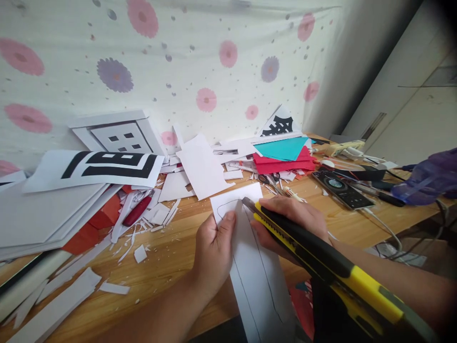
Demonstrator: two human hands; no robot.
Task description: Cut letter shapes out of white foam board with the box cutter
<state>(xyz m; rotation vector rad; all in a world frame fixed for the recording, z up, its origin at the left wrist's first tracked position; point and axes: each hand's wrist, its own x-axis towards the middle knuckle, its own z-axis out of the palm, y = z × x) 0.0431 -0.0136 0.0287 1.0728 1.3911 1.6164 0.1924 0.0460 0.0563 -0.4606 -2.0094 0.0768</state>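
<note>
A long white board (246,267) with a drawn pencil-like outline extends from the wooden table down toward my lap. My left hand (216,243) grips its left edge, thumb lying on top near the upper end; the fingers beneath are hidden. In my right hand (294,219) is a yellow and black utility knife (321,252), its handle running back toward the lower right. The blade tip is at the top part of the outline, just right of my left thumb. Whether the blade has gone through the board cannot be seen.
Paper scraps (153,214) and a dark red tool handle (137,211) lie left of centre. Stacked white sheets (46,214) stand at the left. Red sheets (282,162), scissors (269,179) and a phone (342,190) with a cable lie at the right. A floral curtain (185,62) hangs behind.
</note>
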